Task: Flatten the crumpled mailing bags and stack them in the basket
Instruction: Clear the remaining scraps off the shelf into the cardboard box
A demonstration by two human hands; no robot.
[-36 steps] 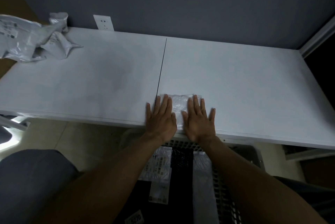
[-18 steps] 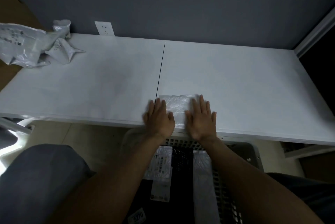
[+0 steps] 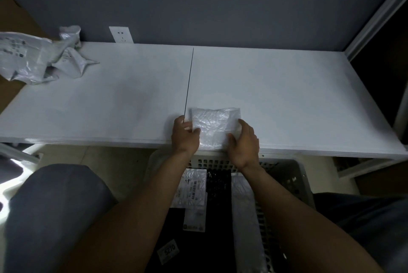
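Both my hands are on one small bag [image 3: 215, 125], which lies flattened though wrinkled on the tabletop [image 3: 287, 100], right at its near edge and between my palms. My left hand [image 3: 185, 134] curls at the bag's left side with the thumb laid over the plastic. My right hand [image 3: 245, 142] does the same on the other side, thumb on top and fingers bent around the right edge, so both look to be pinching the bag rather than pressing it flat. I judge that the smoothing of this one is done and the lift is at hand. The basket [image 3: 293, 175] sits directly beneath my wrists, below the tabletop's edge, with flat bags [image 3: 192, 186] already lying in it. The next move calls for keeping both pinches even so the thin film does not fold or sag, drawing the bag toward me off the edge, and lowering it level onto that stack. Far out beyond my left hand, well apart from it at the tabletop's back corner, the crumpled bags [image 3: 37, 58] wait in a loose heap. One of those comes after this, so I judge the task to be partway along.
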